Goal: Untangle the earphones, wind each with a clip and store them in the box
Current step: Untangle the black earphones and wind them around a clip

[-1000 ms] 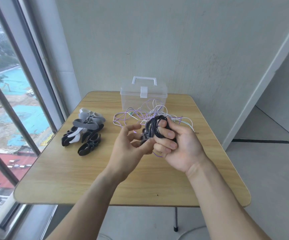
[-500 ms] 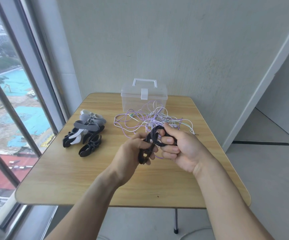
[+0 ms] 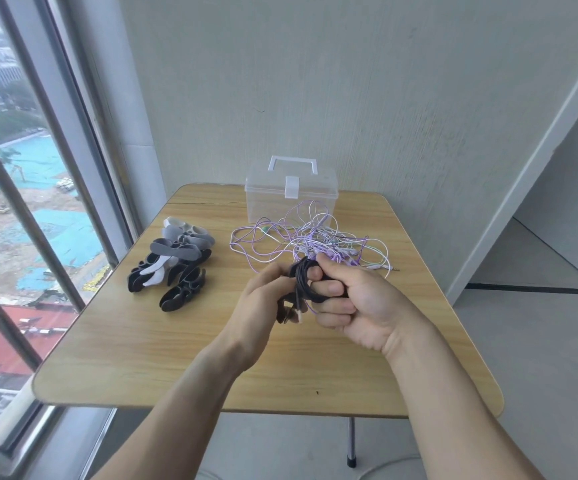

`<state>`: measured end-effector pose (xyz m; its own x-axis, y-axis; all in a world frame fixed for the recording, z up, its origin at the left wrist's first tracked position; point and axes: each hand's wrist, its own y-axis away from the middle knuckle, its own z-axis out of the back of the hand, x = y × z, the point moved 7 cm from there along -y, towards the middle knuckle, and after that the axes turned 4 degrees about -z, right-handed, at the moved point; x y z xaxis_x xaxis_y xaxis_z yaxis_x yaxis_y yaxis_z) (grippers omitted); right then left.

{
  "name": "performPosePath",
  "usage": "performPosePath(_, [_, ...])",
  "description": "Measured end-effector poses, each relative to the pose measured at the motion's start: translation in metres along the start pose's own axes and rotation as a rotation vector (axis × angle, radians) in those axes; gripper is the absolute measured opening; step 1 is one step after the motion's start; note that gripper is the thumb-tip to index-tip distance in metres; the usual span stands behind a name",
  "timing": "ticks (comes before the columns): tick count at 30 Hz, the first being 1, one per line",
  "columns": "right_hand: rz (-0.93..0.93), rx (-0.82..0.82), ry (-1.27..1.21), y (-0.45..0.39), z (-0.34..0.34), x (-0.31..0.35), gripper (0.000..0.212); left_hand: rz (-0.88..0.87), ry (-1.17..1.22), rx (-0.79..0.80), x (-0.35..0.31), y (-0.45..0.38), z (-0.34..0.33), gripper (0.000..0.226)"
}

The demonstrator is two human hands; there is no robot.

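Above the middle of the wooden table [image 3: 142, 341], my right hand [image 3: 353, 306] grips a coil of black earphone cable [image 3: 303, 280] wound round its fingers. My left hand [image 3: 263, 303] pinches a black clip [image 3: 285, 311] against the lower part of that coil. Behind my hands lies a tangle of purple and white earphones [image 3: 311, 237]. A clear plastic box [image 3: 291, 192] with a white handle and latch stands shut at the back of the table. Several black, grey and white clips [image 3: 173, 265] are piled at the left.
A large window [image 3: 21, 202] runs along the left side of the table. The wall stands right behind the box. To the right the floor opens toward a doorway [image 3: 557, 220].
My left hand has closed on the black clip and brought it against the black coil. Both hands have drifted slightly down and toward me.
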<state>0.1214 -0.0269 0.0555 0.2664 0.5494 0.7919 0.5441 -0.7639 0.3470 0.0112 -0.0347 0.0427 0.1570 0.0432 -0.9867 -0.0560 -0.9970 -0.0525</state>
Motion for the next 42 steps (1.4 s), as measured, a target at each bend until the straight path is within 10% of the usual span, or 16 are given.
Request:
performPosePath(15, [0.162, -0.243, 0.240, 0.003, 0.010, 0.012, 0.035, -0.082, -0.138, -0.017, -0.011, 0.007, -0.004, 0.035])
performPosePath(42, [0.180, -0.174, 0.278, -0.002, 0.010, 0.011, 0.034, -0.113, 0.028, 0.031, -0.011, 0.008, -0.014, 0.030])
